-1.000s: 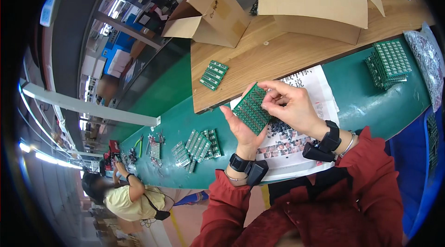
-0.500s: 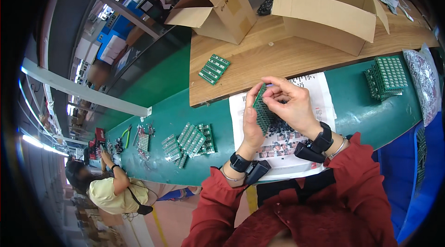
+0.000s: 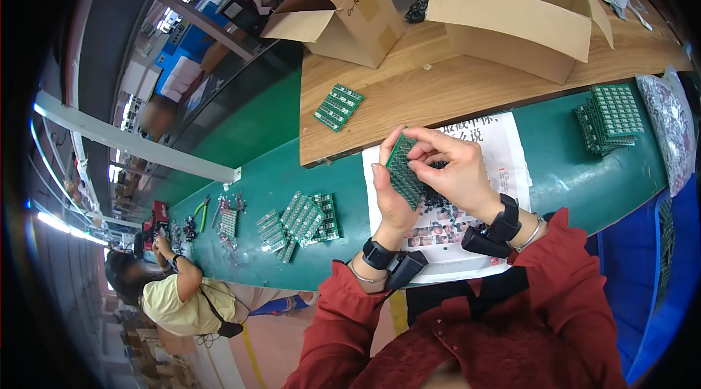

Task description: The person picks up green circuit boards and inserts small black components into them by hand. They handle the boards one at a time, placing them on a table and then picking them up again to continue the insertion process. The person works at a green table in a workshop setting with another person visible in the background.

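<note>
Since before, you're tilting the green circuit panel (image 3: 403, 170) edge-on at frame centre; left hand (image 3: 391, 195) cradling it, right hand (image 3: 456, 170) pinching its top edge for leverage

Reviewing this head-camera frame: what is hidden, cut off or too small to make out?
- Green circuit board, head view: partly covered by the left hand and right hand; its parts are too small.
- Small dark pieces on the printed sheet: mostly behind the hands.
- Open cardboard box: its inside is hidden by the near wall.
- Clear bag: squeezed at the fisheye rim, contents unclear.
</note>
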Tool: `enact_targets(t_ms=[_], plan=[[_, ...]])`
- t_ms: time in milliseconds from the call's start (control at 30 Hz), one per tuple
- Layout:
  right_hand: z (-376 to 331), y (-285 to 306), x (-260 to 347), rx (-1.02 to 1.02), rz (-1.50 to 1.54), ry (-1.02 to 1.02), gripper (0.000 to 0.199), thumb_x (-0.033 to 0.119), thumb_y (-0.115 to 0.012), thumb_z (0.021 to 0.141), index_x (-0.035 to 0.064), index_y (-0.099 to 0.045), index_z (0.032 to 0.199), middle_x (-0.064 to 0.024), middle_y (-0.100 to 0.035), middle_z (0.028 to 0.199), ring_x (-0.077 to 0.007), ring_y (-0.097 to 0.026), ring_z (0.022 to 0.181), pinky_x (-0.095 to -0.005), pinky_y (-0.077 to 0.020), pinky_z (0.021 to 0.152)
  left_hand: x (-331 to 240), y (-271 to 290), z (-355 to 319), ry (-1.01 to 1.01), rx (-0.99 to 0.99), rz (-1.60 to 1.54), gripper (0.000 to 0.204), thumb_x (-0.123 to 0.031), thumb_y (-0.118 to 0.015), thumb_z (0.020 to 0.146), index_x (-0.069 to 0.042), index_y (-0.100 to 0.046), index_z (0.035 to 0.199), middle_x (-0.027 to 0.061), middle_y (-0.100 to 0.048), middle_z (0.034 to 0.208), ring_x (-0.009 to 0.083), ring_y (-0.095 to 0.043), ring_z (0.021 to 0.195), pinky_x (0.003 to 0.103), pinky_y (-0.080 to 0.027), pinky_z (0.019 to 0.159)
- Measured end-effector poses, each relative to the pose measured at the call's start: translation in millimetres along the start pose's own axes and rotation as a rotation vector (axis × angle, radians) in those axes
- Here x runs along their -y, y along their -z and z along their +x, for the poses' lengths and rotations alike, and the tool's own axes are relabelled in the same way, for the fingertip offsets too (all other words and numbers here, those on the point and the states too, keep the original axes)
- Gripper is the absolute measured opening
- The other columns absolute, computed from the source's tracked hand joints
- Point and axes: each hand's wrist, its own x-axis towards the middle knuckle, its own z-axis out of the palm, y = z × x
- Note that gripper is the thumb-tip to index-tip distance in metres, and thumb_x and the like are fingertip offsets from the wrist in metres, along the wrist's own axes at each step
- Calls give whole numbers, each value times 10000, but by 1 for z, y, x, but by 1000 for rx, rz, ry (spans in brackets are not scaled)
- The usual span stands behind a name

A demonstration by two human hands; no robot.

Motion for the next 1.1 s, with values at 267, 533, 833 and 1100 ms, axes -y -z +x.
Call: enact_targets(t_ms=[267,533,833,1100], plan=[[0,0,-1,-29,58,-56,377,-64,-623,742,7,-619,1113,-76,-654,866,-99,-632,762,-223,-536,698,-4,-3,-1,-20,51,62,809,-669,-373,856,-41,-319,1364,140,-483,1218,231,-493,1125,363,-374,983],[-1,2,-3,-99,-91,88,353,-43,-610,724,5,-632,1073,-88,-638,844,-109,-620,714,-231,-535,643,-2,1,3,-49,-72,41,885,-719,-364,829,2,-346,1343,150,-506,1195,246,-502,1104,386,-383,966],[-5,-6,-11,-41,-30,47,396,-64,-602,725,22,-632,1111,-83,-639,857,-98,-612,721,-224,-531,642,1,2,3,-58,-59,-70,847,-700,-323,854,-10,-344,1345,165,-494,1247,261,-494,1135,404,-368,999],[-4,-8,-11,-90,42,13,366,-51,-609,735,14,-630,1095,-68,-646,808,-87,-602,670,-230,-522,615,1,1,2,-55,-43,-1,840,-695,-320,858,-8,-354,1341,160,-505,1226,261,-501,1126,400,-375,987]])
